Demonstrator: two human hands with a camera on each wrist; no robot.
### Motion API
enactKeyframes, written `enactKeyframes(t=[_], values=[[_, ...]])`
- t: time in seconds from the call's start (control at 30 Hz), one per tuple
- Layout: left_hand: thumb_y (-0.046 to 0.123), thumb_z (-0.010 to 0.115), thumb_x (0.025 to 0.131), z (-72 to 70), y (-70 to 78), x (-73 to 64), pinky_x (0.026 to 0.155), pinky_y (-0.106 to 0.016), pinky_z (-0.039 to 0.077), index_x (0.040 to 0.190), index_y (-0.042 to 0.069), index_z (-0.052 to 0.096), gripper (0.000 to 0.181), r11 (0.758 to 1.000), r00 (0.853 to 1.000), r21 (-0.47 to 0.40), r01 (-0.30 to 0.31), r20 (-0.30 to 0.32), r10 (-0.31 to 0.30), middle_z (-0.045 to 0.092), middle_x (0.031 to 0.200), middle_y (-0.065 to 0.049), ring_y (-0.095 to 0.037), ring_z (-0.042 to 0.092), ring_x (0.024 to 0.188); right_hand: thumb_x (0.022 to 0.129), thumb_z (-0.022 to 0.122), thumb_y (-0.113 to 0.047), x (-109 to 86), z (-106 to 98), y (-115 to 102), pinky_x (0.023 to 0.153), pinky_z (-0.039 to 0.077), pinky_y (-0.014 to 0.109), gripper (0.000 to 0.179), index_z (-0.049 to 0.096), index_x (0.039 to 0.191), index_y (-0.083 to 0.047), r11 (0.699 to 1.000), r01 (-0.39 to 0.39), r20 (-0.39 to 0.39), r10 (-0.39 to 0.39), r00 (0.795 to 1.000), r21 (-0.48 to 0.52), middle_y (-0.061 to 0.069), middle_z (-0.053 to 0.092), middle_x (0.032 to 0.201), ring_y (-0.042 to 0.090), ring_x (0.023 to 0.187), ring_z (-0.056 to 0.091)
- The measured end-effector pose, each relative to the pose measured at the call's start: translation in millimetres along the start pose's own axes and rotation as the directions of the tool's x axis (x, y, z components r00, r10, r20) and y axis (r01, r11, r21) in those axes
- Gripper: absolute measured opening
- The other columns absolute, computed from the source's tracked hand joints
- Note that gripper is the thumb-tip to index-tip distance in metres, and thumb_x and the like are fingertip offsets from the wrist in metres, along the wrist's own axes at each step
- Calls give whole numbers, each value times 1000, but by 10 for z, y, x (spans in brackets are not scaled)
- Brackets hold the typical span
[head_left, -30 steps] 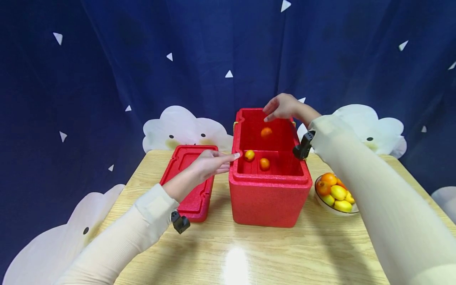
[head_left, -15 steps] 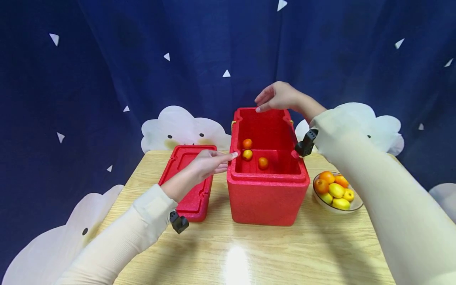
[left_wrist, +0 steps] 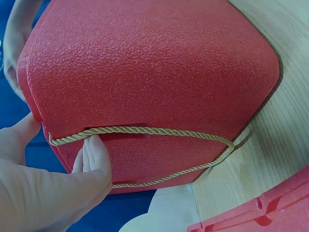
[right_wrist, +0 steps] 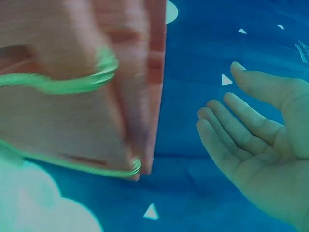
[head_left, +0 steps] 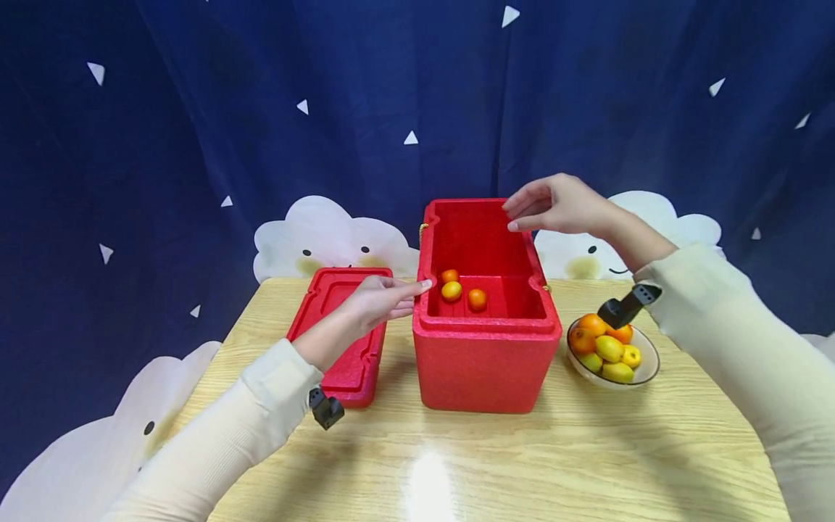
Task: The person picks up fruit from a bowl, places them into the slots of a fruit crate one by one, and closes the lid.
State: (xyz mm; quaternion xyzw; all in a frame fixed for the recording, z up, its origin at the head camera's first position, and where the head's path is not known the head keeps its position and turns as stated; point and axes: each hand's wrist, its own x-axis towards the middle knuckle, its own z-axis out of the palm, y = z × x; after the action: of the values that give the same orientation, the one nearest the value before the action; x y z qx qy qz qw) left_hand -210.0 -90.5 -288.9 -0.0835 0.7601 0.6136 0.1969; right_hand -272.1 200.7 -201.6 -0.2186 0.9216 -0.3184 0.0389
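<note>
A red foam box (head_left: pixel 485 373) with its top off stands on the table. My left hand (head_left: pixel 385 299) grips its left wall, thumb on the rim; in the left wrist view the fingers (left_wrist: pixel 96 154) lie against the outer side by a gold rope handle (left_wrist: pixel 183 135). Inside, an orange fruit (head_left: pixel 478 300) rests on the floor, and a yellow fruit (head_left: pixel 451 291) sits at the left with another orange fruit (head_left: pixel 449 276) behind it. My right hand (head_left: pixel 564 206) is in the air over the box's far right corner, fingers loosely bent, holding nothing; the right wrist view shows the bare palm (right_wrist: pixel 270 159).
The red lid (head_left: pixel 346 362) lies on the wooden table (head_left: pixel 587 464) left of the box. To its right stands a white bowl (head_left: pixel 646 362) with several orange and yellow fruits. A dark blue curtain (head_left: pixel 365 87) with white shapes hangs behind.
A falling orange fruit has come to rest at the box's left side, behind the yellow one. My right hand first rose, then moved right. My left hand has kept its place.
</note>
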Motion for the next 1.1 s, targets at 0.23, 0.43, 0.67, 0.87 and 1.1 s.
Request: enactKeyframes(t=[0.23, 0.43, 0.67, 0.87, 1.1], values=[[38, 69, 87, 10, 23, -5, 95, -29, 54, 128, 1, 49, 59, 1000, 1000, 18, -13, 3, 13, 63, 127, -13, -24, 66, 115, 86, 72, -23, -347, 72, 442, 77, 60, 23, 36, 66, 117, -8, 1000, -3, -33, 3, 999, -3, 13, 71, 113, 20, 95, 70], [37, 69, 87, 13, 29, -10, 99, -31, 52, 129, 1, 47, 60, 1000, 1000, 7, -5, -5, 5, 62, 128, -13, -25, 65, 116, 85, 73, -21, -610, 205, 832, 73, 55, 12, 36, 65, 115, -4, 1000, -17, -14, 17, 1000, 16, 17, 70, 113, 2, 86, 67], [39, 70, 86, 19, 18, -24, 101, -33, 51, 129, 3, 48, 60, 1000, 1000, 11, 6, 0, -6, 61, 130, -12, -25, 64, 117, 83, 75, -18, -862, 367, 1202, 73, 56, 15, 34, 66, 111, 0, 1000, -14, 17, 14, 1000, 16, 18, 72, 106, -5, 81, 64], [39, 68, 87, 29, 7, -25, 104, -34, 49, 132, 0, 47, 63, 1000, 1000, 11, -13, 8, 12, 58, 134, -15, -27, 62, 121, 81, 76, -18, -998, 503, 1386, 75, 60, 24, 35, 66, 109, 1, 1000, -15, 58, 15, 998, -3, 17, 72, 104, -2, 82, 64], [38, 68, 87, 35, 3, -23, 103, -34, 50, 132, 0, 47, 62, 1000, 1000, 11, -15, 6, 15, 58, 133, -15, -27, 62, 121, 77, 79, -14, -1081, 668, 1464, 70, 58, 17, 30, 69, 102, -2, 994, 60, 64, -54, 996, -96, 10, 73, 98, 13, 83, 68]])
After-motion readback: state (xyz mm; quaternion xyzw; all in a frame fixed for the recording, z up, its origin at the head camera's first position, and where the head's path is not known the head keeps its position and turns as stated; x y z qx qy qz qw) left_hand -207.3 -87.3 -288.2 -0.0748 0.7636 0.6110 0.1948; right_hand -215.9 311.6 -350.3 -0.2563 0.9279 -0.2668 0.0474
